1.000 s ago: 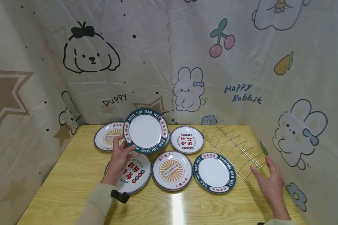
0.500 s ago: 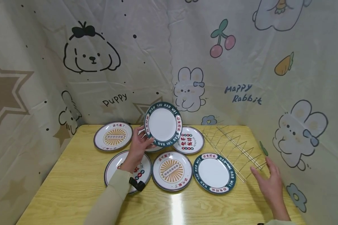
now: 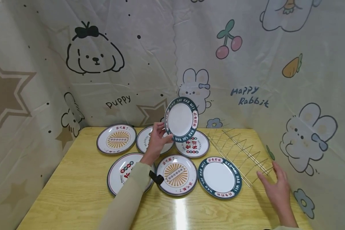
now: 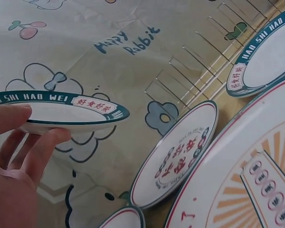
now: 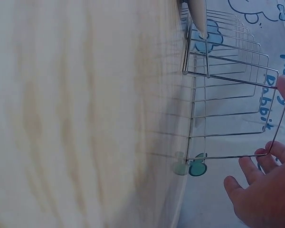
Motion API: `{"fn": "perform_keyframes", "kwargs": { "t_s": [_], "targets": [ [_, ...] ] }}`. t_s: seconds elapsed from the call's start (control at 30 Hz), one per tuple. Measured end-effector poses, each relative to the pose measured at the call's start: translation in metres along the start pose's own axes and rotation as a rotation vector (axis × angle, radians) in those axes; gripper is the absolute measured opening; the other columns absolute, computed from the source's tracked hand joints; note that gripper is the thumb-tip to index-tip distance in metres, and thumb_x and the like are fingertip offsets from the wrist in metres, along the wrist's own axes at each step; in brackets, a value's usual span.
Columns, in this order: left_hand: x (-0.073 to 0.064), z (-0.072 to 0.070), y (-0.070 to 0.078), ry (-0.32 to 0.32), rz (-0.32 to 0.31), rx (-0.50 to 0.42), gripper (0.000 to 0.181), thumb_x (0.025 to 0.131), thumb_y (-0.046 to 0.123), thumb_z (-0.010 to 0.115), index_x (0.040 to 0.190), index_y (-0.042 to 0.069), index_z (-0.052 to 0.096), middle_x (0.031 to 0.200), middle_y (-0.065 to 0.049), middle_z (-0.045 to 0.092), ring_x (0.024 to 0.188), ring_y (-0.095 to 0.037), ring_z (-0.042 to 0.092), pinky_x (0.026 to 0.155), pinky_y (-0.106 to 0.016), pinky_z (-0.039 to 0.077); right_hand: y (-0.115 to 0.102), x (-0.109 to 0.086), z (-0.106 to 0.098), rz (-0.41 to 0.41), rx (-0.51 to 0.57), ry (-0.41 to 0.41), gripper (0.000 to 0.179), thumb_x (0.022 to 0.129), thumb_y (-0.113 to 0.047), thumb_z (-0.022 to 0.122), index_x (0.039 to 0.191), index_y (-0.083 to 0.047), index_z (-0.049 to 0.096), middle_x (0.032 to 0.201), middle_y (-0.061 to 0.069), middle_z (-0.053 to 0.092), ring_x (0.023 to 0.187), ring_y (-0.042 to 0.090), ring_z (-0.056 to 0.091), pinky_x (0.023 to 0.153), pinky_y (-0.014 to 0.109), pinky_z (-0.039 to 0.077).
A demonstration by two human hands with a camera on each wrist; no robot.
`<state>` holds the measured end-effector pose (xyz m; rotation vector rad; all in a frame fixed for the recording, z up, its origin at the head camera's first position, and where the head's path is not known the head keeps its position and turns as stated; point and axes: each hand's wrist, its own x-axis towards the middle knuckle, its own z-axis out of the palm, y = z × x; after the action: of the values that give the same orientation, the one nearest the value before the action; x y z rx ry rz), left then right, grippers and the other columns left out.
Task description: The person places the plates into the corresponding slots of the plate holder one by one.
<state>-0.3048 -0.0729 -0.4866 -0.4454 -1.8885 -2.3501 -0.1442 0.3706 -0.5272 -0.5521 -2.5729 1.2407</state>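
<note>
My left hand (image 3: 156, 142) holds a small white plate (image 3: 180, 118) with a green lettered rim, tilted up above the back row of plates. In the left wrist view the thumb lies on the plate's upper face (image 4: 52, 112) and the fingers are beneath it. At the table's right side stands a wire dish rack (image 3: 245, 152); its slots hold no plates. My right hand (image 3: 277, 191) is at the rack's near end. The right wrist view shows its thumb and fingertips against the rack's end wires, spread across its width.
Front row on the wooden table (image 3: 74, 198): a red-lettered plate (image 3: 118, 174), a sunburst plate (image 3: 176, 175) and a green-rimmed plate (image 3: 218, 175). Behind are another sunburst plate (image 3: 118, 139) and two red-lettered plates (image 3: 145, 135), (image 3: 199, 143). A printed curtain (image 3: 149, 57) encloses the table.
My left hand has carried the green-rimmed plate rightward and upward, turning it more upright. A back-row plate it covered now shows. My right hand and the rack have stayed put.
</note>
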Motion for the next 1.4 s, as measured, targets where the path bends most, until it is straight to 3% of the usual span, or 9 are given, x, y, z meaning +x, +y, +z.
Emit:
{"fn": "perform_keyframes", "kwargs": {
  "t_s": [0.4, 0.63, 0.83, 1.1, 1.23, 1.4],
  "targets": [
    [0.022, 0.037, -0.017, -0.05, 0.067, 0.023, 0.061, 0.093, -0.01, 0.068, 0.145, 0.004, 0.039, 0.153, -0.017, 0.046, 0.141, -0.033, 0.049, 0.091, -0.024, 0.062, -0.001, -0.001, -0.002, -0.025, -0.008, 0.009, 0.091, 0.099, -0.049, 0.067, 0.167, -0.021, 0.015, 0.169, 0.025, 0.02, 0.151, 0.052, 0.024, 0.12, 0.076, 0.022],
    [0.029, 0.053, -0.022, -0.074, 0.077, 0.102, 0.058, 0.096, -0.003, 0.068, 0.146, 0.007, 0.039, 0.154, -0.015, 0.045, 0.142, -0.031, 0.05, 0.101, -0.037, 0.06, -0.001, -0.003, 0.0, -0.013, -0.002, 0.012, 0.09, 0.099, -0.049, 0.067, 0.167, -0.022, 0.014, 0.169, 0.024, 0.019, 0.152, 0.052, 0.023, 0.12, 0.077, 0.022],
    [0.035, 0.071, -0.029, -0.068, 0.113, 0.123, 0.058, 0.094, -0.005, 0.068, 0.143, 0.009, 0.041, 0.151, -0.013, 0.05, 0.14, -0.029, 0.052, 0.121, -0.043, 0.044, 0.0, -0.002, -0.001, -0.02, 0.004, 0.001, 0.091, 0.099, -0.052, 0.065, 0.167, -0.025, 0.011, 0.17, 0.023, 0.017, 0.152, 0.052, 0.022, 0.119, 0.079, 0.02],
    [0.036, 0.09, -0.041, -0.075, 0.069, 0.151, 0.062, 0.096, -0.006, 0.065, 0.146, 0.019, 0.039, 0.152, -0.009, 0.05, 0.145, -0.023, 0.049, 0.114, -0.044, 0.052, 0.0, -0.003, -0.001, -0.024, 0.001, 0.01, 0.09, 0.099, -0.049, 0.066, 0.167, -0.022, 0.013, 0.169, 0.025, 0.019, 0.151, 0.052, 0.024, 0.119, 0.077, 0.021],
    [0.037, 0.094, -0.044, -0.055, 0.058, 0.174, 0.061, 0.096, -0.005, 0.065, 0.146, 0.02, 0.041, 0.152, -0.008, 0.051, 0.144, -0.023, 0.05, 0.12, -0.04, 0.046, 0.0, -0.002, 0.0, -0.026, 0.005, 0.011, 0.09, 0.099, -0.048, 0.066, 0.167, -0.022, 0.013, 0.168, 0.025, 0.02, 0.151, 0.052, 0.025, 0.119, 0.077, 0.022],
    [0.037, 0.096, -0.046, -0.056, 0.022, 0.199, 0.06, 0.098, -0.003, 0.064, 0.146, 0.027, 0.041, 0.152, -0.003, 0.052, 0.145, -0.022, 0.049, 0.12, -0.042, 0.046, -0.002, -0.003, 0.0, -0.027, 0.011, 0.009, 0.09, 0.099, -0.048, 0.066, 0.167, -0.023, 0.013, 0.169, 0.025, 0.019, 0.151, 0.052, 0.024, 0.119, 0.077, 0.021]
  ]
}}
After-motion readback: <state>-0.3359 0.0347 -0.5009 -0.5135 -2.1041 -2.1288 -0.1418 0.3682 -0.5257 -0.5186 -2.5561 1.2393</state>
